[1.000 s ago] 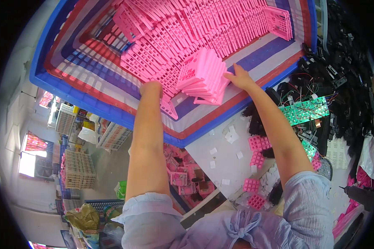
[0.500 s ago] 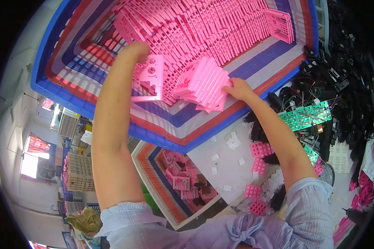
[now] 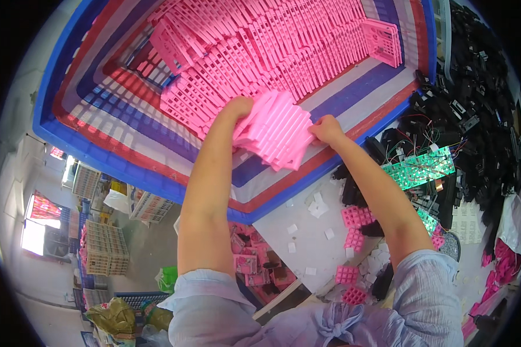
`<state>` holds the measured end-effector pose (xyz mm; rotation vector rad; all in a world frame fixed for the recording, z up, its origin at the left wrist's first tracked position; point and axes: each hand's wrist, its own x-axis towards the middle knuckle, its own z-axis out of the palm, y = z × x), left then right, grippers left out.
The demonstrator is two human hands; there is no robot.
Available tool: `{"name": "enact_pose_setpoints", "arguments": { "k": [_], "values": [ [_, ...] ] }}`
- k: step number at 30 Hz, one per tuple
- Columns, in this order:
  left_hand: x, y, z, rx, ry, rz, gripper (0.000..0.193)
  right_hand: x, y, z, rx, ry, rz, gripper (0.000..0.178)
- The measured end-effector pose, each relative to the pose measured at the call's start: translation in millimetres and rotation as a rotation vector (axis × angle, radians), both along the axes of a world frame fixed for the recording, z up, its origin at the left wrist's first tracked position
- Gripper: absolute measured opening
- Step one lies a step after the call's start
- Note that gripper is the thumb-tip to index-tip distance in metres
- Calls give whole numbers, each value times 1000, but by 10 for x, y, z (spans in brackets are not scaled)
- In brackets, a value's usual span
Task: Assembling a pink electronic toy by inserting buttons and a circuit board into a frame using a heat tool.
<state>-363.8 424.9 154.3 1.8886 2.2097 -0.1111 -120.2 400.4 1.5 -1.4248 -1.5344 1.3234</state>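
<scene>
A bundle of pink plastic panels (image 3: 276, 130), lying against one another with their edges fanned, is between my two hands over the near side of a large blue basket (image 3: 150, 184). My right hand (image 3: 328, 130) pinches the bundle's right edge, thumb and fingers closed. At the left end, my left hand (image 3: 241, 107) is closed on the panels, its fingertips mostly hidden behind them. Long rows of similar pink panels (image 3: 231, 72) stand on edge in the basket, beyond the bundle. One panel (image 3: 382, 42) leans apart at their right end.
Red, white and blue striped lining covers the basket's inside. To the right are heaped black parts (image 3: 480, 110) and green circuit boards (image 3: 419, 168) with loose wires. Below, pink grid pieces (image 3: 347, 274) and paper scraps lie on a white table (image 3: 278, 243), beside a bin of pink parts (image 3: 255, 254).
My left hand has come right and slightly down, bringing the separate holed panel up against the bundle. The bundle has shifted a little downward; my right hand stays on its edge.
</scene>
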Motion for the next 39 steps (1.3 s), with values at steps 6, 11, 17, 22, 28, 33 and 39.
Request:
{"name": "enact_pose_setpoints", "arguments": {
  "k": [6, 11, 17, 22, 28, 33, 39],
  "values": [
    [44, -147, 161, -22, 71, 3, 51, -132, -287, 18, -29, 107, 32, 22],
    [256, -280, 289, -2, 126, -82, 46, 5, -518, 25, -174, 262, 158, 29],
    [562, -355, 178, 102, 238, -154, 34, 97, -618, 94, -357, 449, 81, 52],
    [515, -419, 285, 102, 236, -88, 31, -91, -688, -98, -463, 630, 133, 46],
    [311, -432, 246, -44, 327, -115, 34, -658, -959, -176, -325, 459, 188, 25],
    [-219, -392, 167, -32, 222, -61, 38, -654, -805, -56, 390, -401, 415, 35],
    [-548, -294, 1147, 144, 175, -15, 55, -313, -825, -18, 150, -42, 474, 33]
  ]
}}
